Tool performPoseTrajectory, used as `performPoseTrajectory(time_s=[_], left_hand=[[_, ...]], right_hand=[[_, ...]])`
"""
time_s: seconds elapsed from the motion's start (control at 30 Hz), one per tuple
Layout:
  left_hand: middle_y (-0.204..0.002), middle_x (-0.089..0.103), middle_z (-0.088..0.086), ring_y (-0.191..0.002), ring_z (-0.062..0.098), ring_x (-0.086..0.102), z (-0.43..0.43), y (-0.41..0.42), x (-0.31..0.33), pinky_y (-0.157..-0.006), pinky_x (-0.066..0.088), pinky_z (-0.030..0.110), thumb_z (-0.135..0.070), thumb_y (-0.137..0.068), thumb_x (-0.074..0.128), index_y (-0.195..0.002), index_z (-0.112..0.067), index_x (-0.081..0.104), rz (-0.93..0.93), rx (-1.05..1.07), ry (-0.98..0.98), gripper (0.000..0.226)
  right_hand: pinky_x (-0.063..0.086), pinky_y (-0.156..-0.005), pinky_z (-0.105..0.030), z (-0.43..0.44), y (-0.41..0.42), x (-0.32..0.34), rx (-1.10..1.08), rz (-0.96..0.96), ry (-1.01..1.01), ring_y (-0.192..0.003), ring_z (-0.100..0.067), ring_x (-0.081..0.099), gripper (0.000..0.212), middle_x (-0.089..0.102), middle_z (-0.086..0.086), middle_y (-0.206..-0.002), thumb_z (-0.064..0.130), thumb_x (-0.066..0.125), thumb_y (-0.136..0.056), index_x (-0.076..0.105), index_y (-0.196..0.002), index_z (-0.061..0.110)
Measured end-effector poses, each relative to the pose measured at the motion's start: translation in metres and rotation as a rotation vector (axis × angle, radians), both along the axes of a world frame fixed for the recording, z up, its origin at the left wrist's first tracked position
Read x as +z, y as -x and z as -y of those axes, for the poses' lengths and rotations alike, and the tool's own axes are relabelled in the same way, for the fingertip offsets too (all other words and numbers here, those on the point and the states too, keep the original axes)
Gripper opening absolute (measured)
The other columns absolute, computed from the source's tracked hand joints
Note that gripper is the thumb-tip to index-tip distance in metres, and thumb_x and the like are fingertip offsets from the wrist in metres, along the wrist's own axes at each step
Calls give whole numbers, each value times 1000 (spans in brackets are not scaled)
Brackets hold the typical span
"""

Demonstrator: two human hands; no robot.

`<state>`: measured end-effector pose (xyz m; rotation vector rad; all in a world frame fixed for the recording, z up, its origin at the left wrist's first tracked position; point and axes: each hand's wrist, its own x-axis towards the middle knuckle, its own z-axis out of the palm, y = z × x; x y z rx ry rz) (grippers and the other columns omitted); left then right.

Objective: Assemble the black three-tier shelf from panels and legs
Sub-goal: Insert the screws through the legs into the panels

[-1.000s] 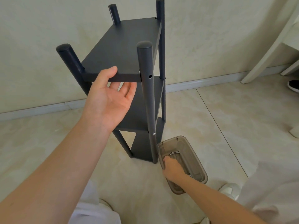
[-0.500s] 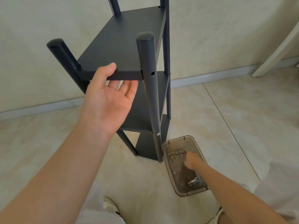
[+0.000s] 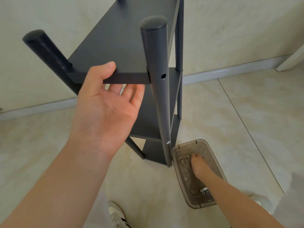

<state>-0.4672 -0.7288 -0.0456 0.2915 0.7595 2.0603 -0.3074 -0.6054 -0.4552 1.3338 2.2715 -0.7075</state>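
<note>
The black three-tier shelf (image 3: 125, 46) stands upright on the tiled floor, its round legs rising above the top panel. My left hand (image 3: 107, 102) grips the top panel's near edge, thumb on top and fingers underneath. The near right leg (image 3: 158, 89) shows an empty screw hole beside that panel and a silver screw head lower down. My right hand (image 3: 199, 167) reaches down into a smoky clear plastic box (image 3: 181, 183) on the floor by the shelf's foot, fingers curled among small screws; whether it holds one is hidden.
A cream wall with a grey skirting board (image 3: 230, 71) runs behind the shelf. A white furniture leg (image 3: 291, 61) leans in at the far right. My shoe (image 3: 117, 214) shows at the bottom edge. Loose screws (image 3: 204, 190) lie in the box's near end.
The view has dipped closer to the shelf. My right hand moved from the box's near left side toward its far end. My left hand stayed on the top panel.
</note>
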Motion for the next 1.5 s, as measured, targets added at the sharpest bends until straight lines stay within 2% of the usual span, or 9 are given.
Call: performPoseTrajectory(time_s=[0.13,0.27,0.43,0.67,0.87,1.03,1.13,1.3,1.5], left_hand=[[-97,74,4,-101,23,74,1,-1,1,-82,58,33,-8,-75,71,-87,-11,57,9,7,16,19],[-99,73,5,-104,25,73,1,-1,1,-83,58,34,-8,-75,72,-88,-11,56,14,3,18,21],[-97,73,5,-103,24,73,0,0,1,-84,58,34,-7,-74,72,-89,-11,58,38,1,6,21],[-100,74,6,-103,25,73,0,1,0,-84,58,35,-7,-73,73,-94,-11,57,46,-18,-7,27],[-99,74,9,-105,27,73,0,0,0,-89,58,38,-6,-75,72,-92,-10,58,53,-29,8,22],[-98,75,11,-104,27,73,-1,-1,4,-87,60,38,-6,-71,73,-96,-11,57,77,-13,27,30],[-97,76,12,-103,26,74,0,-2,6,-86,61,38,-6,-72,73,-99,-10,58,87,-18,42,31],[-92,78,12,-98,27,75,1,-2,6,-86,61,37,-7,-90,67,-106,-10,59,80,13,105,17],[-126,66,12,-115,27,65,5,2,6,-82,60,34,-14,-96,63,-122,-12,56,19,1,148,27]], right_hand=[[47,-103,-41,6,-4,-7,82,51,-70,-130,-33,41,59,34,-15,-148,4,59,-91,36,-146,10],[50,-99,-38,7,-6,-9,132,89,-119,-126,-31,45,54,34,-14,-150,6,61,-91,44,-142,12],[53,-89,-33,8,-7,-6,168,135,-87,-106,-24,62,32,64,-9,-120,3,51,-95,60,-124,12],[51,-92,-34,14,-12,1,148,-28,-59,-105,-22,60,24,62,-8,-119,12,44,-100,51,-122,16],[44,-70,-19,13,-9,22,89,-150,-7,-80,-13,57,13,57,4,-90,12,49,-99,49,-96,25],[46,-74,-18,4,2,60,101,-218,-5,-86,-14,60,12,63,-1,-98,12,53,-98,57,-105,20],[45,-71,-18,-1,1,90,140,-227,-20,-86,-15,60,9,62,-1,-95,12,55,-94,57,-96,21],[47,-77,-25,-22,1,168,277,-212,-111,-88,-17,59,5,62,-1,-100,14,56,-93,57,-94,19],[42,-73,-19,-37,4,299,355,-371,-136,-91,-17,56,6,55,6,-93,16,60,-92,61,-96,21]])
